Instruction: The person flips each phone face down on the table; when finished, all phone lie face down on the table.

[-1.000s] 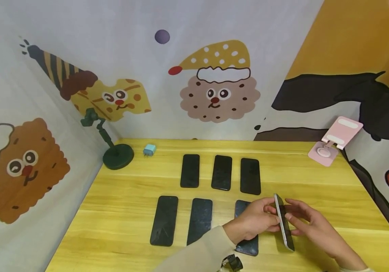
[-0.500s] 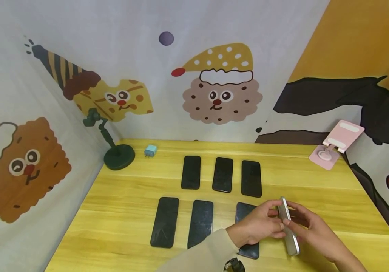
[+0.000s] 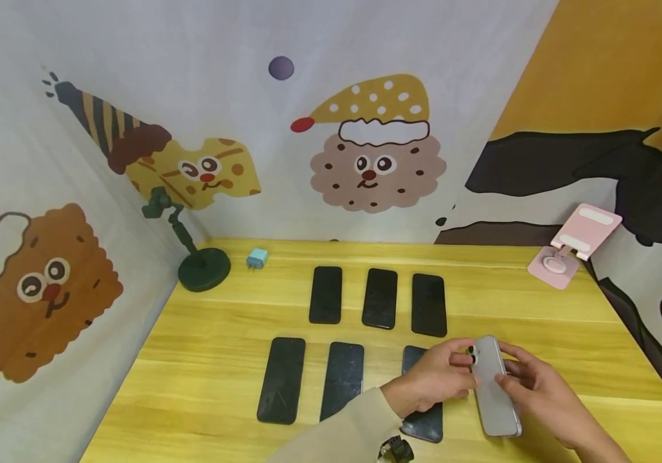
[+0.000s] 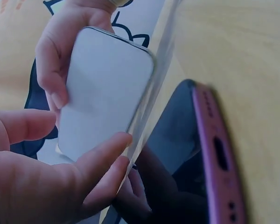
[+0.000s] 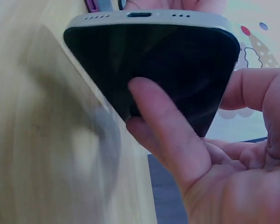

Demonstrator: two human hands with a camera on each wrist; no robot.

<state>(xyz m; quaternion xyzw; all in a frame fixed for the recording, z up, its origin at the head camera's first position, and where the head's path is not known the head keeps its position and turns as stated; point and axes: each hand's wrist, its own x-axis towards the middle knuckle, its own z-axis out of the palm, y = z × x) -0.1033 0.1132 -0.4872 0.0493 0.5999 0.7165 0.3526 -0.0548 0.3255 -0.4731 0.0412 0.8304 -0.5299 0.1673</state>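
Silver phone (image 3: 497, 395) tilted, back upward, near right of desk (image 3: 585, 334)

Sleeve (image 3: 342, 427) cut off by frame bottom. Right hand (image 3: 545, 392) pinches silver phone: thumb on back, finger on screen. Left hand (image 3: 432, 379) at its camera end, fingers part-bent; cannot tell if gripping. Lenses partly covered. Same hand blocks one dark phone (image 3: 426, 426); two more dark phones (image 3: 281, 379) alongside. Beyond, three-phone row (image 3: 326, 294). Farthest: pink stand (image 3: 585, 230), teal charger (image 3: 258, 258), green stand (image 3: 204, 270), printed cloth (image 3: 221, 83).

count: six rectangular phones (image 3: 281, 381), black screens up, plus one silver-backed phone (image 3: 490, 395), total seven; two bare hands (image 3: 432, 378); one dark-green round-based stand (image 3: 204, 270); one pink folding stand (image 3: 585, 228); one pale-blue boxy plug (image 3: 257, 258); one yellow wood-grain worktop (image 3: 204, 360).
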